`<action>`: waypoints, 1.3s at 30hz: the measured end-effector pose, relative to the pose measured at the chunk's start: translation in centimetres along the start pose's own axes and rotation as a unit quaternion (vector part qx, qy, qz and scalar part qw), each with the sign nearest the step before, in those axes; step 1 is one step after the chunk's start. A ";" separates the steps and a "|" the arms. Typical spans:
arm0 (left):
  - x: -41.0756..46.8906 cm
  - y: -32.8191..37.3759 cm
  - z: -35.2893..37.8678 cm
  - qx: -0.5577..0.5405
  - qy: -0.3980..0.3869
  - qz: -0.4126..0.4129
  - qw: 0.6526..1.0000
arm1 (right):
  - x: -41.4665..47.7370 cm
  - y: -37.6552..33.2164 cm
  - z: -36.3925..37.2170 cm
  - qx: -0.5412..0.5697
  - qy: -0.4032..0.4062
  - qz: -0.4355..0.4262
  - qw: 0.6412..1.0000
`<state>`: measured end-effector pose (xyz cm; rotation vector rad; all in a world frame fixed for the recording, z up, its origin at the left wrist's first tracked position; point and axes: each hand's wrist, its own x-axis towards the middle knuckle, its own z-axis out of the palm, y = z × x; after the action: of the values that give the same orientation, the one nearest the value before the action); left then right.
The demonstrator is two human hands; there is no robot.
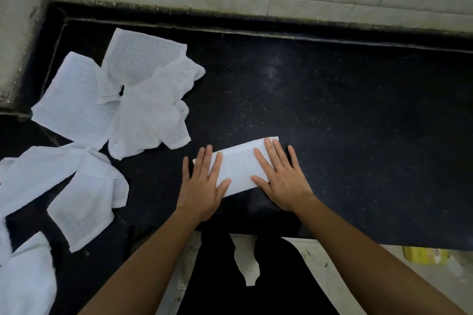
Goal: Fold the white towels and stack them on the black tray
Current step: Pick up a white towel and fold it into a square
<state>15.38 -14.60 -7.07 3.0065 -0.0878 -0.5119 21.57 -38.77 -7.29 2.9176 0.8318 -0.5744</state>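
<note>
Towel, white, folded into a narrow strip [239, 169]: lay near the front edge of the black counter [358, 123], pressed flat under the left hand [202, 186] and right hand [281, 181], fingers straight and spread. Loose white towels [143, 110]: heaped toward the left edge. Yellow packet [425, 254]: below the front edge, print too blurred to read.

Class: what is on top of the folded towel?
The left hand and right hand lie flat on the towel, one at each end. Cloth beneath them is hidden.
</note>
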 end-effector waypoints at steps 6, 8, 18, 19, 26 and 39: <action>0.3 -0.2 -0.5 0.005 -0.009 0.009 1.000 | -0.2 1.4 -1.2 0.001 -0.018 -0.003 1.000; 0.2 -0.2 -0.4 0.010 -0.014 0.008 1.000 | -1.0 2.2 -1.2 0.009 -0.027 0.031 0.999; 2.0 1.5 -3.1 -0.001 -0.013 0.052 0.999 | -0.9 1.3 -5.2 0.264 0.044 0.259 0.928; 2.2 1.6 -3.3 -0.001 -0.031 0.047 0.998 | -0.6 0.9 -5.7 0.282 0.015 0.277 0.918; 3.0 2.4 -3.8 -0.020 -0.083 0.022 0.996 | 0.6 0.4 -8.1 0.362 -0.107 0.347 0.859; 3.5 3.0 -5.1 -0.046 -0.117 0.001 0.992 | 0.0 1.2 -7.7 0.695 -0.075 0.404 0.590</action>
<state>20.27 -17.41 -3.18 2.8438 -0.0806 -0.8435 24.76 -38.59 -0.24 3.4369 -1.8150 -1.8295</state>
